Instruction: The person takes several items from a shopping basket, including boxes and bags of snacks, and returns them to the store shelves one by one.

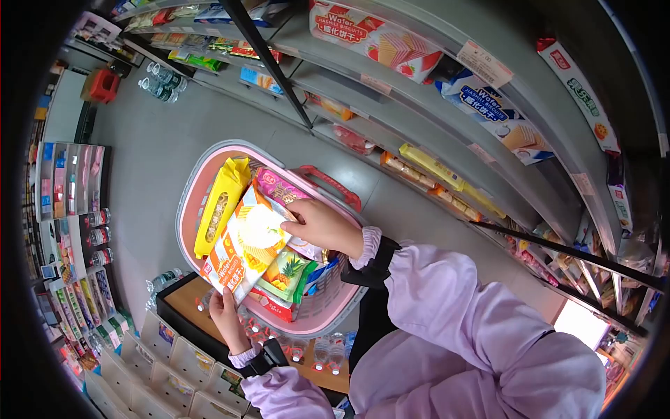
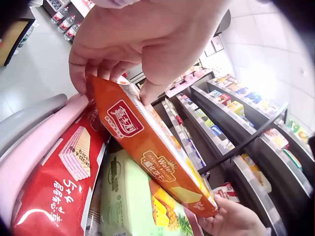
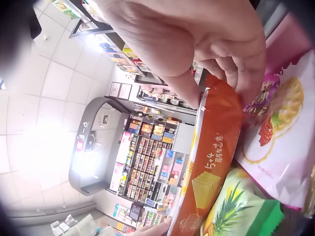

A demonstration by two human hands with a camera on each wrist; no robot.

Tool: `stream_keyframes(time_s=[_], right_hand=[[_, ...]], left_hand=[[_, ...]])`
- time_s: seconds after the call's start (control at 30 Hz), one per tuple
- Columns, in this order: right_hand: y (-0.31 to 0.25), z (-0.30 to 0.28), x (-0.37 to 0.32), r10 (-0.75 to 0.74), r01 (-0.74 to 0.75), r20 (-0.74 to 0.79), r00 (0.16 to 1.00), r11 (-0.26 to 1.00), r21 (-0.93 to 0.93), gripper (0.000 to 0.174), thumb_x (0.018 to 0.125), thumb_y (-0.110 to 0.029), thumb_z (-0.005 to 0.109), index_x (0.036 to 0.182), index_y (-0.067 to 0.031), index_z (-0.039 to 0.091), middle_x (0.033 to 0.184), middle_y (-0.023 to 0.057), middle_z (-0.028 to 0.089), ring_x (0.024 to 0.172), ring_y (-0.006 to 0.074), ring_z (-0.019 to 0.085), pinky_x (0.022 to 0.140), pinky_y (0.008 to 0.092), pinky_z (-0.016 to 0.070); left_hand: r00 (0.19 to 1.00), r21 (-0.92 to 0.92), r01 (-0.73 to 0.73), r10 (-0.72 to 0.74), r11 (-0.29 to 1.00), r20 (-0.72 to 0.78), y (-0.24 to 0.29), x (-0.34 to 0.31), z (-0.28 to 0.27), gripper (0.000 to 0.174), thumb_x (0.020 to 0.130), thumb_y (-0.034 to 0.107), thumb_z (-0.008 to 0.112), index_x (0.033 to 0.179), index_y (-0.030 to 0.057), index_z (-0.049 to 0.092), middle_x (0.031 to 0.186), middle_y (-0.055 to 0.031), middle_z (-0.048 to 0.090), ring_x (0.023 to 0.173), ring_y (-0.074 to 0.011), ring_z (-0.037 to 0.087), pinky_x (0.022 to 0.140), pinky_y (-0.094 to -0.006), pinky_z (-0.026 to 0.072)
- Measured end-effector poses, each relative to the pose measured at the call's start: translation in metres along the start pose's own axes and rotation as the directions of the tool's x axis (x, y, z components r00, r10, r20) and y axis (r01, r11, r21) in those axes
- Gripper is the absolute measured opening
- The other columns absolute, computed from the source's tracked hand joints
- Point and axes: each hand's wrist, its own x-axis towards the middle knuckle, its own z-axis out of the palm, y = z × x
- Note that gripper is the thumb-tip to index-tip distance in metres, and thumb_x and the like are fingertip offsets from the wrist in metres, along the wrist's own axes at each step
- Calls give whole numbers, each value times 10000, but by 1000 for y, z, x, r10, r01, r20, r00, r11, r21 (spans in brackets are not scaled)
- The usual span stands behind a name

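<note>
Text "Wafer", "5+4": orange packet (image 2: 147,147). Text "5+4": red packet (image 2: 59,187), under the orange packet. Text "Wafer": shelf boxes (image 1: 380,35), beyond the orange packet.

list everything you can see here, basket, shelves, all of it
orange wafer pack: one, orange, over the basket, held at both ends
basket: one, pink with a grey rim, under the hands
yellow pack: one, yellow, in the basket, far left
pink pack: one, pink, in the basket by the right hand
pineapple pack: one, green, in the basket
red wafer pack: one, red, against the basket wall
wafer boxes: two, mostly white, top shelf
shelves: one long rack, grey, on the right
water bottles: several, clear, floor at upper left
left hand: pinches the orange pack's near end
right hand: pinches its far end
</note>
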Motion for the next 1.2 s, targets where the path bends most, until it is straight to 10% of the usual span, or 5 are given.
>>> stream_keyframes(time_s=[0.23, 0.43, 0.47, 0.77, 1.2], right_hand=[[-4, -3, -22, -134, 137, -118, 984, 990, 20, 251, 746, -185, 607, 680, 4, 456, 575, 135, 432, 521, 235, 433, 507, 363, 344], [-5, -8, -46, 27, -37, 46, 999, 974, 223, 202, 804, -108, 570, 928, 48, 540, 676, 26, 513, 612, 66, 491, 541, 246, 408], [-2, -3, -50, -27, 44, -76, 997, 974, 222, 248, 737, -158, 608, 902, 23, 570, 721, 147, 582, 614, 221, 568, 582, 314, 427], [-4, -13, -73, 43, -47, 27, 999, 990, 136, 264, 812, -113, 581, 1011, 54, 531, 812, 51, 563, 693, 81, 511, 611, 238, 430], [-5, -15, -62, -92, 81, -100, 991, 991, -106, 257, 780, -110, 550, 975, 57, 550, 891, 179, 533, 823, 331, 528, 748, 366, 418]], left_hand=[[1000, -192, 13, -16, 981, -14, 17, -20, 12, 232, 872, 118, 530, 1023, -56, 502, 878, -48, 577, 719, -81, 538, 636, -205, 435], [998, -257, -43, 52, 965, 26, 5, -39, 10, 262, 857, 68, 536, 1087, -45, 483, 968, -82, 575, 850, -115, 544, 741, -248, 439], [999, -272, -50, 52, 961, -2, 3, -42, 10, 283, 850, 53, 541, 1108, -38, 470, 991, -95, 576, 872, -132, 552, 771, -256, 441], [996, -324, -81, 86, 942, 1, 5, -72, 6, 257, 836, 26, 550, 1075, -28, 473, 1030, -120, 587, 907, -148, 569, 787, -262, 455], [997, -78, -55, 60, 995, 58, -1, -54, 12, 239, 825, 46, 572, 1036, -56, 526, 903, -63, 607, 765, -77, 562, 667, -193, 443]])
